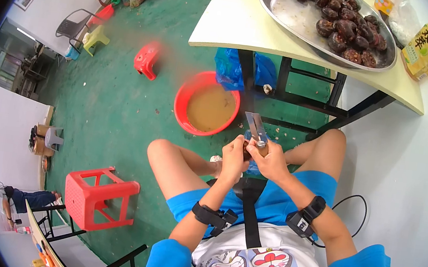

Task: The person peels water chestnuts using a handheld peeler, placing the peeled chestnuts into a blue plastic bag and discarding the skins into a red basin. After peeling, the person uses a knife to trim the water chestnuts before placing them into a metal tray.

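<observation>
Both hands are close together above the lap. My left hand (233, 159) is closed around a dark brown, roundish piece (247, 151), mostly covered by the fingers. In my right hand (271, 160) is the handle of a peeler-like metal tool (256, 127), its flat blade pointing up and away from me. The tool's lower end is beside the dark piece; whether they touch cannot be made out. On the table (223, 24) at the top, a large oval metal tray (294, 15) holds several dark, glossy round pieces (345, 27).
A red basin (179, 104) of murky liquid and a blue bag (228, 68) are beyond my knees. Red stools (81, 200) (147, 61) stand on the green floor. A yellow-labelled bottle (424, 52) is by the tray. Another person (5, 200) is at the lower left.
</observation>
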Motion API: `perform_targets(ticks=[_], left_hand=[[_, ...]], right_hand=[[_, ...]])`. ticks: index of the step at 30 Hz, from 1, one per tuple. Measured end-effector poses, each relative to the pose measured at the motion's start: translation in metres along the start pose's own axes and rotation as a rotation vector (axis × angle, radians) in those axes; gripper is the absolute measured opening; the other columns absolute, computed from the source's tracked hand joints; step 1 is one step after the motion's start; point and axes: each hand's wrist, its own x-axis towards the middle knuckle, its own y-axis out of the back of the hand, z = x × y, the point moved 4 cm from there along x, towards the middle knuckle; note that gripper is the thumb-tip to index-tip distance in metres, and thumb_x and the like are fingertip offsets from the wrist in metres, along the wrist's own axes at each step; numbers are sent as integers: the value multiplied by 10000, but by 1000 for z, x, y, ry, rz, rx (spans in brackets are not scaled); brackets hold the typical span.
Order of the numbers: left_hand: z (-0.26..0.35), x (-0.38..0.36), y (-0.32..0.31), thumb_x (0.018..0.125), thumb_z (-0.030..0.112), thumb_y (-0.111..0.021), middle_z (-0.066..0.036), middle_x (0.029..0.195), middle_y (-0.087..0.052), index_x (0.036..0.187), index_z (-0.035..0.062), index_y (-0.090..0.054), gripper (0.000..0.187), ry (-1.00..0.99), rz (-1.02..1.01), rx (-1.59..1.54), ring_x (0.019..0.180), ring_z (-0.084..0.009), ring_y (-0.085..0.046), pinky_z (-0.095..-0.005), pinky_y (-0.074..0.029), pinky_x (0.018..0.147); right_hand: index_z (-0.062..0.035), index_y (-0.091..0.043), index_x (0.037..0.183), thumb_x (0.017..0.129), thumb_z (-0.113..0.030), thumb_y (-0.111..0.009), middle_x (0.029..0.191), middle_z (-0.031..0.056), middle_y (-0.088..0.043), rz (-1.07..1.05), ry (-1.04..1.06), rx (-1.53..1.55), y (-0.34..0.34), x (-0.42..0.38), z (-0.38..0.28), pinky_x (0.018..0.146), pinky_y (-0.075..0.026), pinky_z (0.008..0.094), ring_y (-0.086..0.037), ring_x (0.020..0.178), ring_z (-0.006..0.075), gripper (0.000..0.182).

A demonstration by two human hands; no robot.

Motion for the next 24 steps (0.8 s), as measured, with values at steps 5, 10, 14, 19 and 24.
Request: perform_targets(ticks=[5,10,14,19,24], left_hand=[[0,-4,-4,849,306,-385,-54,500,-449,710,50,-490,309,167,-73,-125,311,-70,-278,-215,-167,287],[-2,-7,-7,840,326,-378,38,474,-360,688,123,-462,267,255,-111,-143,311,-48,-234,-198,-140,284],[-11,-1,-4,843,328,-370,35,476,-366,694,114,-476,282,281,-120,-204,310,-50,-232,-195,-143,284],[-19,2,-4,855,311,-369,-2,516,-396,710,62,-463,303,264,-158,-317,331,-61,-259,-204,-159,298],[-5,-1,-1,875,317,-350,-12,514,-418,737,28,-495,352,47,-32,-24,341,-59,-294,-201,-173,301]], right_hand=[[15,-542,797,774,-113,-562,640,90,-577,66,15,70,-2,-2,13,523,-424,257,-543,584,102,131],[17,-544,790,769,-103,-566,638,89,-578,111,31,46,-2,-7,13,521,-427,258,-542,581,100,123],[20,-545,792,765,-99,-569,644,97,-583,185,31,37,-3,-10,20,525,-432,262,-548,587,108,125],[25,-542,800,770,-105,-567,660,102,-587,250,67,-45,-4,-13,18,533,-437,264,-548,599,106,136],[13,-548,845,767,-160,-596,687,97,-588,76,-95,62,-2,-5,27,554,-436,261,-545,618,108,196]])
